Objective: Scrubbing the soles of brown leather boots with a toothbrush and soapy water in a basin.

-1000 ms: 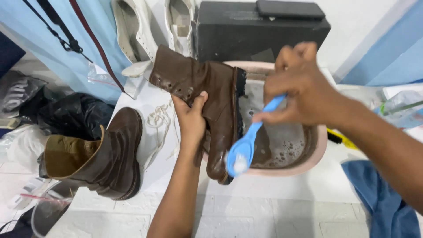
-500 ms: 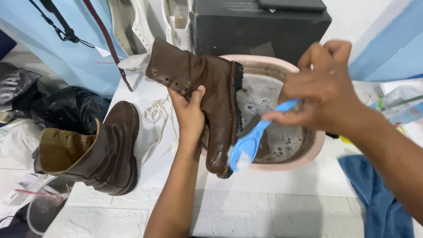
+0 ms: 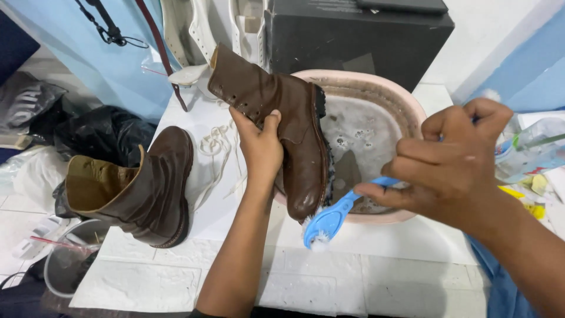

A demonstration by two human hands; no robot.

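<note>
You're mid-scrub: your left hand (image 3: 259,144) is clamped round the brown boot (image 3: 282,126) over the soapy pink basin (image 3: 412,106), your right hand (image 3: 450,162) fisted on the blue brush (image 3: 332,218) at its toe; next likely calls for short, firm strokes.

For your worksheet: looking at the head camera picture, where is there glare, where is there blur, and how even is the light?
Head view: light is soft and even, with faint shadows; a wet sheen glints on the toe of the held boot; the right hand and blue brush are slightly motion-blurred; the left hand and second boot look sharp.
</note>
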